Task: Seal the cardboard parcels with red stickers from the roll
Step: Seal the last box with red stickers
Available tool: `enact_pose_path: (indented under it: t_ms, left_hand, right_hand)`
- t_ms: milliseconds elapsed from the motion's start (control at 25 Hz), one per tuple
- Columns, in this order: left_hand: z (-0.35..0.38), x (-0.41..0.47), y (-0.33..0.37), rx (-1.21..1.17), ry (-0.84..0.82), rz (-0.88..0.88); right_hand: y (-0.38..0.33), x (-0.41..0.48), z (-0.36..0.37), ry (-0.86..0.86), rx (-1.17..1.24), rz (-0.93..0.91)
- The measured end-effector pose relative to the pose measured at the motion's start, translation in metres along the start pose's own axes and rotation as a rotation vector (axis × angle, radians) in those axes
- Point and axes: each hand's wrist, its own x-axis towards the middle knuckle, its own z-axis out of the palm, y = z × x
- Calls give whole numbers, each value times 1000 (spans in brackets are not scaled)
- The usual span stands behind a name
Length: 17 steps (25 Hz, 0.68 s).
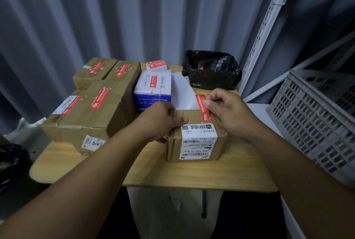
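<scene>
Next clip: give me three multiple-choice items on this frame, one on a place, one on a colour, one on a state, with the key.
1. Where is the sticker roll?
A) at the back of the table, behind the white and blue box
B) on a chair
C) on the floor

2. What colour is the bag at the back of the table?
A) white
B) black
C) green

3. How is the red sticker at the right hand?
A) on the roll, unpeeled
B) crumpled in a fist
C) pinched at its upper end, lower end on the small cardboard box

Key: 1 A, the roll stands just behind that box; 2 B, the bag is black plastic; 3 C, the right hand pinches it over the box that the left hand holds.
</scene>
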Motion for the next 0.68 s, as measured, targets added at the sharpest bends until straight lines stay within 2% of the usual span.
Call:
enact_pose_path:
  t_ms: [680]
  left_hand:
    - [1,0,0,38,5,14]
  right_hand:
    - [-4,-4,-3,14,111,41]
